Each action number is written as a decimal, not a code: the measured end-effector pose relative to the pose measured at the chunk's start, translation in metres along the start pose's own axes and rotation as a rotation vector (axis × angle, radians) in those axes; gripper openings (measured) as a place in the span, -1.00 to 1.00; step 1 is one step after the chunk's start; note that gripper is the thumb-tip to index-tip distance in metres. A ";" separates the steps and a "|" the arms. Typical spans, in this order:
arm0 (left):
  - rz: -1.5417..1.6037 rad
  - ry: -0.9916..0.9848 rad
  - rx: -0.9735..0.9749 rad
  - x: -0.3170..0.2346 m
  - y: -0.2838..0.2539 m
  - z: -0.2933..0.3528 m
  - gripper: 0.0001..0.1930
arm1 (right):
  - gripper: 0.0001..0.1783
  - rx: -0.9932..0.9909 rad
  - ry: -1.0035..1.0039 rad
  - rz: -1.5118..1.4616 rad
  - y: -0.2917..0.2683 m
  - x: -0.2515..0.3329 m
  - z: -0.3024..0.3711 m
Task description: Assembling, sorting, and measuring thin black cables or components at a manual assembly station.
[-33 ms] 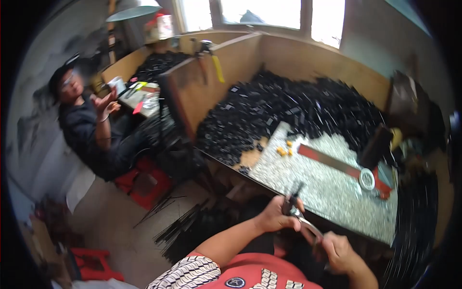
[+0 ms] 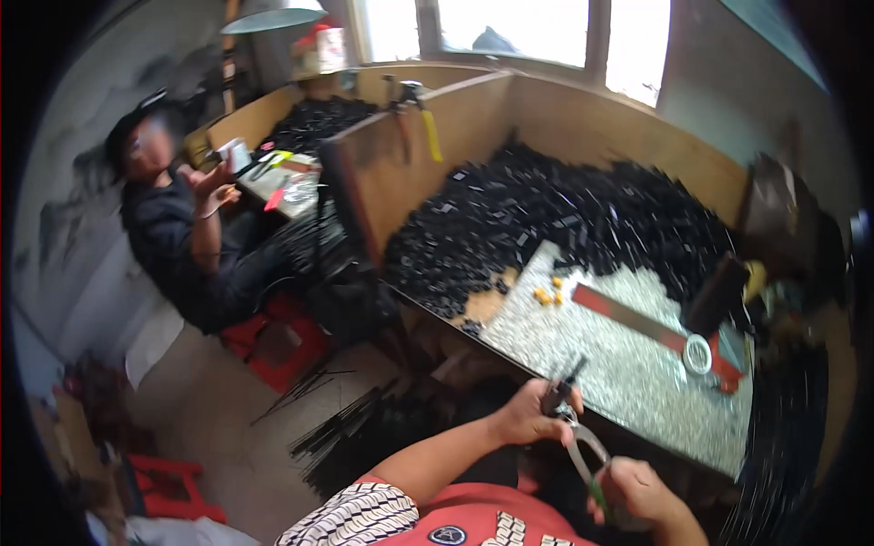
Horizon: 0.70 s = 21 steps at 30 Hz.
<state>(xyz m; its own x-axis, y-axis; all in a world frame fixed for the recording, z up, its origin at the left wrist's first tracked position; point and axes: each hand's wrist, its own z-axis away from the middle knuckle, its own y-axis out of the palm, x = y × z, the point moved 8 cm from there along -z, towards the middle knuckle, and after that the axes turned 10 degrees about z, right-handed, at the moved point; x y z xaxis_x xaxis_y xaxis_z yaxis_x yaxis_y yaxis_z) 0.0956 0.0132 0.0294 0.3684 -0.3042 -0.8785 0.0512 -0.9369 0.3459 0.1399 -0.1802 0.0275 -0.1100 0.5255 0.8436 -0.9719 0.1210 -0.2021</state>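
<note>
My left hand (image 2: 531, 415) is closed around a small black strip-like piece (image 2: 557, 393), whose thin dark end points up and away toward the table edge. Just below that piece is the metal head of a pair of pliers (image 2: 587, 446), close against my left fingers. My right hand (image 2: 640, 490) grips the pliers by the handles, and a bit of green grip shows under its fingers. Both hands are held in front of my body, short of the near edge of the work table (image 2: 637, 364). Exactly how the jaws meet the black piece is too small to tell.
A large heap of black pieces (image 2: 583, 209) lies behind wooden boards. On the table are yellow bits (image 2: 548, 293), a flat reddish bar (image 2: 628, 318) and a tape roll (image 2: 697, 355). Black rods (image 2: 341, 437) lie at left. Another person (image 2: 187, 218) sits on a red stool (image 2: 278, 346).
The whole view has shifted slightly, so the table and heap sit a little lower and further right. The pliers' handles show more clearly, with green now visible. Both hands keep their grips.
</note>
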 end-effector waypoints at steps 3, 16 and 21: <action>0.120 -0.096 0.020 0.007 0.016 0.007 -0.61 | -0.63 0.062 0.233 -0.316 0.025 -0.020 0.007; -0.055 -0.024 -0.050 0.004 0.003 0.012 -0.29 | -0.62 0.177 0.160 -0.261 0.015 -0.022 0.008; -0.077 -0.015 -0.074 0.000 0.001 0.010 -0.55 | -0.63 0.091 0.005 0.319 0.007 0.006 0.005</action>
<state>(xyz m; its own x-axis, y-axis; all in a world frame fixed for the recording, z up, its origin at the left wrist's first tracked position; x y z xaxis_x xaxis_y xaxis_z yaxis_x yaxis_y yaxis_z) 0.0862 0.0104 0.0268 0.3472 -0.2343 -0.9081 0.1472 -0.9427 0.2995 0.1315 -0.1806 0.0341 -0.4110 0.5291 0.7424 -0.9033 -0.1263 -0.4101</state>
